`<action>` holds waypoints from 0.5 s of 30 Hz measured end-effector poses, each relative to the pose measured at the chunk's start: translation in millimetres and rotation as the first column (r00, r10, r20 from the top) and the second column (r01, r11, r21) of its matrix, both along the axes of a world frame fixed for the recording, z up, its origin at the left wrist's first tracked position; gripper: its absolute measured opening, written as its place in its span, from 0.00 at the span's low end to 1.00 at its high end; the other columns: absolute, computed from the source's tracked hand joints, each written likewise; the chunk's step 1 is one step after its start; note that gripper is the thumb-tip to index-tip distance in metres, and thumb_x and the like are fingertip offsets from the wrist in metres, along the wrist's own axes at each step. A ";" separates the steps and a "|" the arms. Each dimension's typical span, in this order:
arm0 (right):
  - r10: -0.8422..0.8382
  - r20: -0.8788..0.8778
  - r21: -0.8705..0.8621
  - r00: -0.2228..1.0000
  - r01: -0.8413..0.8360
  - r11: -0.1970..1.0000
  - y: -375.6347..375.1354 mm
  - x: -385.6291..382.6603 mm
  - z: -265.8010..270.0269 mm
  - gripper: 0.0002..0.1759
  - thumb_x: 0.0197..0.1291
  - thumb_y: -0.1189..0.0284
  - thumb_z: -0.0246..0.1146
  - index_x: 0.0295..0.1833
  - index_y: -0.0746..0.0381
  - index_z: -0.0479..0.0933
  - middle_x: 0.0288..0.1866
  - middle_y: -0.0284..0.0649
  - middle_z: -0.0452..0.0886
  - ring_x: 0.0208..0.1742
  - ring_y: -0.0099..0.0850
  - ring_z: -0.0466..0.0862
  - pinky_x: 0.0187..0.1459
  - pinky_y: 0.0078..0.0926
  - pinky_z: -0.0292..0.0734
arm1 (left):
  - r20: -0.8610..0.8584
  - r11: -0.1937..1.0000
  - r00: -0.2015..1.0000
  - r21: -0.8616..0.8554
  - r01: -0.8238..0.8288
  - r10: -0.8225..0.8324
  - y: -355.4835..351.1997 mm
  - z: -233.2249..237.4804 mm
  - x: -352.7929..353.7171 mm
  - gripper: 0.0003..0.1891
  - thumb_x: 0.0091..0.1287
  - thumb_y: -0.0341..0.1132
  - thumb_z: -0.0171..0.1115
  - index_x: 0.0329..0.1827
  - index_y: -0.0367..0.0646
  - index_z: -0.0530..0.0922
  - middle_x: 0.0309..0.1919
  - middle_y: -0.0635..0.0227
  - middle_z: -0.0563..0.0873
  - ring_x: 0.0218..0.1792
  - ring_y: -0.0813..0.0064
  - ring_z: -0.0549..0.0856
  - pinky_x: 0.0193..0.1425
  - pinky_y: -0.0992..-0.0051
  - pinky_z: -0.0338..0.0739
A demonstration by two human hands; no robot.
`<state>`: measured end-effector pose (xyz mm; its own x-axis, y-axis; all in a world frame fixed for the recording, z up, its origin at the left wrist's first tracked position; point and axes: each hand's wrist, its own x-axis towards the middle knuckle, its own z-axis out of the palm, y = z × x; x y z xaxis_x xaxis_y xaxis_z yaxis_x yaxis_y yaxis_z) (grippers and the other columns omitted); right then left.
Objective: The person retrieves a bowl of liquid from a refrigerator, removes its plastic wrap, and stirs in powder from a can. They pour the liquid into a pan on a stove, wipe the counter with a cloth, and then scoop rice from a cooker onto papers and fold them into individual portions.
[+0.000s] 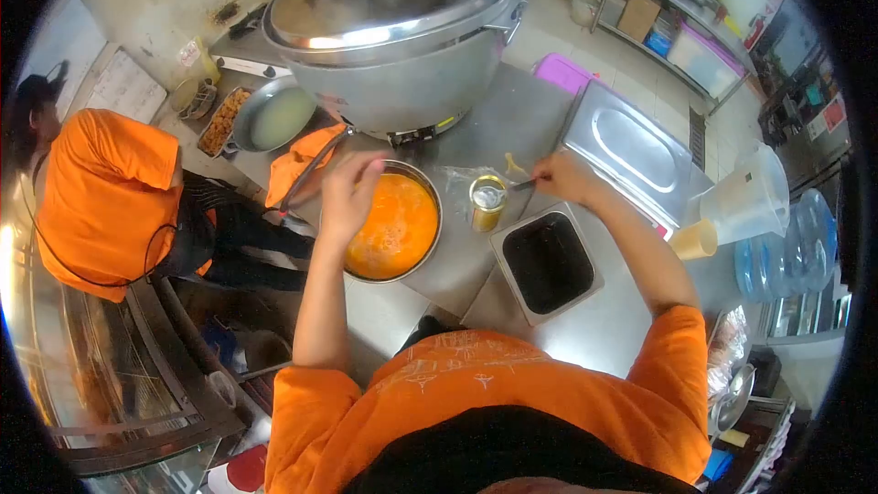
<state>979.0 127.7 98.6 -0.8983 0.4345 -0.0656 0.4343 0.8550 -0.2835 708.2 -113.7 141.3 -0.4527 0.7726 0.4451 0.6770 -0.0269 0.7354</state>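
My left hand [350,197] is raised over the left edge of a round pan of orange liquid [395,229], fingers apart, holding nothing that I can make out. To the right, my right hand [567,178] has its fingers closed on a dark, thin handle beside an opened tin can [487,210]. The can stands upright on the metal counter, its lid bent up. In front of my right hand sits a rectangular metal container [549,263] with dark contents. An orange cloth [297,163] lies left of the pan.
A large lidded pot [393,64] stands behind the pan. At the back left are a bowl of pale liquid [279,117] and a tray of brown food [224,123]. A metal lid [631,142] and a plastic jug [752,192] are at right. A co-worker [110,201] stands at left.
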 end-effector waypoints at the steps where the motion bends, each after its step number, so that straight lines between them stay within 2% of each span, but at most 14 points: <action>1: -0.028 -0.044 -0.035 0.999 0.026 0.999 -1.9 5.1 -1.2 0.08 0.44 0.67 0.61 0.32 0.54 0.81 0.29 0.41 0.81 0.33 0.42 0.81 0.38 0.38 0.75 | -0.083 0.996 0.994 -0.032 -0.080 0.077 -15.4 -11.2 -10.0 0.10 0.62 0.31 0.58 0.45 0.39 0.79 0.33 0.56 0.81 0.32 0.64 0.81 0.36 0.72 0.73; 2: -0.056 -0.085 -0.071 0.995 0.050 0.996 -4.9 9.0 -1.7 0.09 0.45 0.68 0.60 0.33 0.55 0.81 0.30 0.42 0.81 0.33 0.42 0.81 0.37 0.37 0.76 | -0.080 0.996 0.993 -0.029 -0.086 0.083 -30.7 -28.7 -19.7 0.10 0.62 0.31 0.58 0.45 0.39 0.79 0.33 0.56 0.81 0.32 0.64 0.81 0.36 0.72 0.73; 3: -0.049 -0.085 -0.066 0.995 0.044 0.997 -8.5 11.5 1.1 0.09 0.45 0.68 0.60 0.33 0.55 0.81 0.30 0.42 0.81 0.33 0.42 0.81 0.37 0.37 0.76 | -0.311 0.962 0.917 -0.027 -0.272 0.251 -44.9 -49.7 -29.4 0.13 0.60 0.30 0.58 0.48 0.39 0.77 0.33 0.54 0.81 0.33 0.60 0.81 0.38 0.69 0.74; 4: -0.074 -0.112 -0.072 0.991 0.066 0.995 -13.2 14.4 5.7 0.08 0.45 0.68 0.60 0.33 0.56 0.81 0.30 0.43 0.81 0.33 0.42 0.81 0.37 0.36 0.76 | -0.521 0.896 0.761 0.017 -0.443 0.386 -57.6 -69.3 -37.3 0.15 0.59 0.29 0.58 0.50 0.40 0.76 0.33 0.53 0.81 0.34 0.56 0.81 0.39 0.67 0.74; 5: -0.098 -0.137 -0.078 0.986 0.088 0.993 -16.8 17.0 8.5 0.08 0.45 0.69 0.60 0.33 0.57 0.80 0.30 0.43 0.81 0.33 0.42 0.81 0.36 0.36 0.76 | -0.518 0.894 0.760 0.020 -0.447 0.392 -70.5 -88.1 -42.3 0.15 0.59 0.29 0.58 0.50 0.40 0.76 0.33 0.53 0.81 0.34 0.56 0.81 0.39 0.67 0.74; 7: -0.126 -0.153 -0.069 0.980 0.116 0.991 -18.2 21.1 7.2 0.08 0.46 0.69 0.60 0.33 0.57 0.80 0.30 0.43 0.81 0.33 0.42 0.81 0.37 0.36 0.76 | -0.298 0.790 0.861 -0.352 -0.501 0.413 -88.5 -114.5 -49.5 0.21 0.56 0.27 0.58 0.55 0.39 0.73 0.34 0.48 0.80 0.38 0.49 0.79 0.44 0.62 0.74; 9: -0.151 -0.166 -0.064 0.974 0.142 0.988 -22.8 22.2 9.8 0.08 0.46 0.69 0.60 0.34 0.57 0.80 0.30 0.44 0.81 0.34 0.42 0.81 0.37 0.36 0.76 | -0.275 0.829 0.883 -0.321 -0.457 0.380 -97.8 -124.1 -53.2 0.21 0.56 0.26 0.57 0.56 0.38 0.73 0.32 0.49 0.80 0.34 0.53 0.81 0.41 0.64 0.76; 11: -0.180 -0.134 -0.067 0.975 0.172 0.983 -29.5 20.0 20.4 0.10 0.48 0.72 0.61 0.37 0.63 0.79 0.31 0.46 0.81 0.33 0.40 0.82 0.37 0.31 0.75 | -0.255 0.861 0.900 -0.288 -0.419 0.352 -105.3 -124.8 -51.9 0.22 0.56 0.25 0.56 0.56 0.37 0.72 0.29 0.50 0.80 0.31 0.57 0.83 0.37 0.66 0.78; 13: -0.196 -0.146 -0.072 0.970 0.187 0.980 -34.7 19.7 30.0 0.10 0.47 0.71 0.61 0.36 0.61 0.80 0.31 0.46 0.82 0.34 0.41 0.82 0.38 0.33 0.76 | 0.136 0.861 0.908 -0.399 -0.315 0.395 -107.4 -104.3 -37.8 0.24 0.56 0.23 0.53 0.59 0.36 0.71 0.23 0.56 0.80 0.20 0.68 0.82 0.25 0.71 0.77; 14: -0.221 -0.157 -0.079 0.963 0.211 0.974 -35.7 19.4 32.3 0.09 0.47 0.70 0.61 0.35 0.60 0.80 0.32 0.45 0.82 0.35 0.42 0.82 0.39 0.36 0.76 | 0.261 0.890 0.885 -0.360 -0.281 0.385 -111.2 -124.7 -43.9 0.24 0.56 0.22 0.52 0.60 0.36 0.69 0.18 0.62 0.78 0.13 0.76 0.79 0.16 0.75 0.73; 15: -0.208 -0.158 -0.078 0.965 0.198 0.977 -34.8 19.2 32.0 0.09 0.47 0.70 0.61 0.35 0.60 0.80 0.32 0.45 0.82 0.35 0.42 0.82 0.39 0.36 0.76 | 0.260 0.886 0.881 -0.359 -0.293 0.396 -115.3 -129.8 -42.4 0.24 0.56 0.22 0.52 0.60 0.36 0.69 0.18 0.62 0.78 0.13 0.76 0.79 0.16 0.75 0.73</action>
<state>998.2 92.9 130.6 -0.7922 0.6087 0.0433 0.5401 0.7324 -0.4145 665.8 -229.1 11.5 -0.7906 0.6123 0.0036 0.3300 0.4210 0.8449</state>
